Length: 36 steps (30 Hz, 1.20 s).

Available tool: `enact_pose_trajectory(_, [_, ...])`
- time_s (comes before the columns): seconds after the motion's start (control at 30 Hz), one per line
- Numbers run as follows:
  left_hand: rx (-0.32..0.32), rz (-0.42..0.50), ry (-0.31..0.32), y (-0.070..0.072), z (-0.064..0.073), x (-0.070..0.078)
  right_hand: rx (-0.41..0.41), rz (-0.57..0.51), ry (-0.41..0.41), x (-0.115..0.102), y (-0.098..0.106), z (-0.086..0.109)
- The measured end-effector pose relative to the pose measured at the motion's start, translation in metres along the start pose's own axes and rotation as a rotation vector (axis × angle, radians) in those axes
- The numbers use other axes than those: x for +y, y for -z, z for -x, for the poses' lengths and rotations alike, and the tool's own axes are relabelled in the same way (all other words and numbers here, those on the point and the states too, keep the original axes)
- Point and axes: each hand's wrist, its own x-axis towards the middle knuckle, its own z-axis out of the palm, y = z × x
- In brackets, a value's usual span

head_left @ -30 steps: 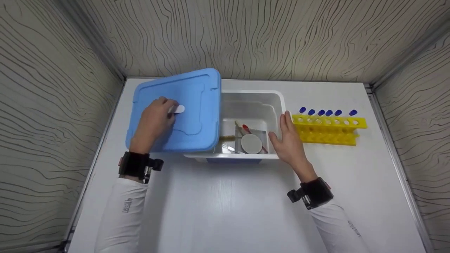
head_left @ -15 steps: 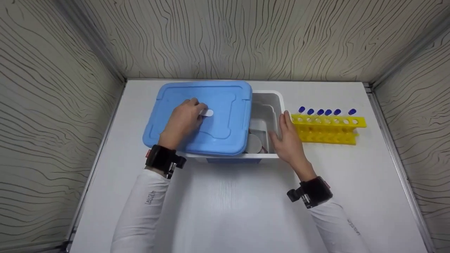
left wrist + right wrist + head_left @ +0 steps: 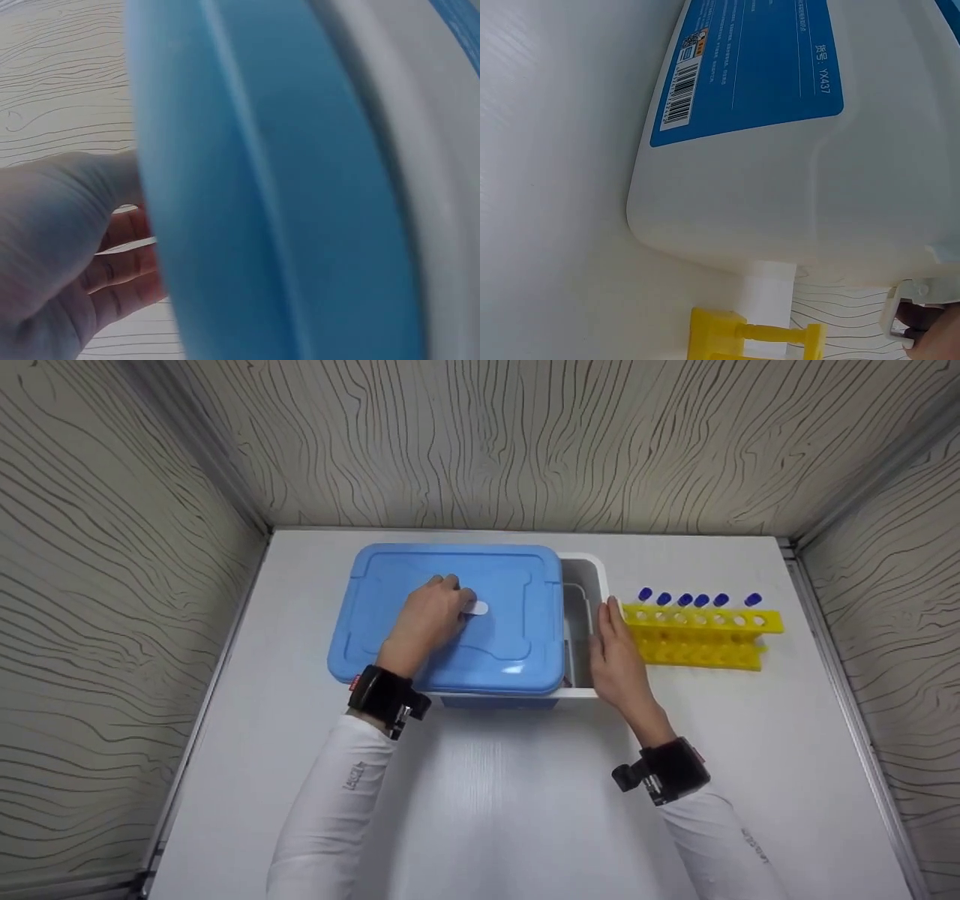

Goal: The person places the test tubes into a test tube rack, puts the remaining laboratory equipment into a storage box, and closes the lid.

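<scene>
On the blue lid [image 3: 517, 577] a small white handle [image 3: 478, 608] shows, gripped by my left hand [image 3: 429, 622]. The lid lies over the left and middle of a white storage box [image 3: 589, 560], leaving a strip of the inside uncovered at the right. My right hand [image 3: 619, 660] rests at the box's right rim with fingers straight and thumb on the inner side. In the right wrist view, its fingers are beside a white latch [image 3: 897, 311] on the box's end. The lid's edge partly hides my left hand [image 3: 82, 247] in the left wrist view.
A yellow test tube rack [image 3: 705, 656] stands right of the box, close to my right hand. Behind it are several blue-capped tubes [image 3: 685, 600]. A blue label [image 3: 757, 67] with a barcode is on the box's front. Patterned walls [image 3: 480, 450] enclose the white table [image 3: 480, 810].
My left hand has carried the lid to the right and levelled it over the box, hiding most of the contents. The right hand has stayed at the rim, its thumb drawing closer to it.
</scene>
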Motion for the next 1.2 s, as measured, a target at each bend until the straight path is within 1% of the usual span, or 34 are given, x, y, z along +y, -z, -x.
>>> enact_pose_trajectory(0.1, [0.021, 0.002, 0.005, -0.003, -0.001, 0.003, -0.006, -0.003, 0.002, 0.0, -0.001, -0.001])
enact_pose_trajectory(0.3, [0.085, 0.037, -0.02, -0.009, -0.002, 0.012, -0.003, -0.006, -0.003, 0.0, -0.001, -0.002])
enact_pose_trajectory(0.33, [0.088, 0.044, -0.018, -0.01, -0.002, 0.013, -0.003, -0.005, -0.004, 0.0, -0.001, -0.002])
enact_pose_trajectory(0.47, [0.073, 0.073, -0.009, -0.013, 0.0, 0.017, -0.013, -0.013, -0.01, 0.0, -0.002, -0.002])
enact_pose_trajectory(0.6, [0.053, 0.084, -0.007, -0.014, 0.0, 0.022, -0.006, -0.038, -0.02, 0.001, -0.001, -0.002])
enact_pose_trajectory(0.77, [0.054, 0.079, -0.033, -0.016, -0.005, 0.026, 0.006, -0.07, -0.022, 0.004, 0.0, -0.003])
enact_pose_trajectory(0.87, [0.043, 0.088, -0.05, -0.017, -0.005, 0.027, 0.006, -0.103, -0.03, 0.004, 0.0, -0.003])
enact_pose_trajectory(0.97, [0.04, 0.133, -0.043, -0.016, -0.001, 0.023, 0.002, -0.137, -0.047, 0.005, 0.001, -0.003])
enact_pose_trajectory(1.03, [0.067, 0.182, -0.025, -0.014, 0.006, 0.018, 0.003, -0.153, -0.057, 0.005, 0.001, -0.002])
enact_pose_trajectory(1.07, [0.091, 0.204, -0.006, -0.013, 0.011, 0.014, 0.003, -0.159, -0.06, 0.004, 0.001, -0.002])
enact_pose_trajectory(1.13, [0.159, 0.243, 0.048, -0.011, 0.021, 0.003, 0.006, -0.16, -0.063, 0.004, 0.001, -0.002])
enact_pose_trajectory(1.2, [0.24, 0.267, 0.119, -0.011, 0.033, -0.009, 0.008, -0.158, -0.067, 0.003, 0.0, -0.002])
